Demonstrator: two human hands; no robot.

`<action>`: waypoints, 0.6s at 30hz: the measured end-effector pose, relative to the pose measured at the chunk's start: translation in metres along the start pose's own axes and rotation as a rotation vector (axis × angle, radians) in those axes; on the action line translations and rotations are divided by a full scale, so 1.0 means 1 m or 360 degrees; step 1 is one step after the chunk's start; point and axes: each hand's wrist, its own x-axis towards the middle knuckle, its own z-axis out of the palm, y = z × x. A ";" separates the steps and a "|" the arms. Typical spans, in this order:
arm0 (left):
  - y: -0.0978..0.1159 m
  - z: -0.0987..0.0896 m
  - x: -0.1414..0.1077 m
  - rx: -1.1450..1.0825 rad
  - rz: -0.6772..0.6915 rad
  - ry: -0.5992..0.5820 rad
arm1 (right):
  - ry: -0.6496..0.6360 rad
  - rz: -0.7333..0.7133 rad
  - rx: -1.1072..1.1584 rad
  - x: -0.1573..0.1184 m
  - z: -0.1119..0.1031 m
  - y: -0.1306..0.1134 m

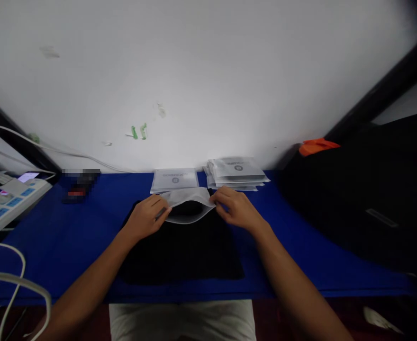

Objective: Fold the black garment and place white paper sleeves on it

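A translucent white plastic bag (187, 219) is held with its mouth spread apart, facing me, and its inside looks dark. My left hand (147, 217) pinches the left corner of the mouth. At the right corner, the fingers of my right hand (235, 208) are closed on the same bag. Beneath and in front of the bag, a black cloth (183, 253) lies flat. Just behind is a flat printed white pouch (175, 180), and to its right sits a stack of similar pouches (237, 171).
The blue table (301, 255) meets a white wall behind. At the left are a white power strip (14, 201), loose white cables and a dark pixelated object (82, 183). A large black bag (358, 199) with an orange item (318, 146) on it fills the right.
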 end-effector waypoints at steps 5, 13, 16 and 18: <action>0.007 0.006 0.001 0.0084 -0.0064 0.0239 | 0.0098 -0.0461 0.0113 0.010 0.006 -0.052; 0.007 0.007 0.001 0.0078 -0.0053 0.0253 | -0.0607 0.0137 -0.0576 0.035 0.061 -0.085; 0.006 0.005 0.002 0.0033 -0.0051 0.0198 | -0.0654 0.0076 -0.0637 0.035 0.063 -0.076; 0.006 0.003 0.002 -0.0070 -0.0060 0.0096 | -0.0640 -0.0118 -0.0557 0.032 0.054 -0.073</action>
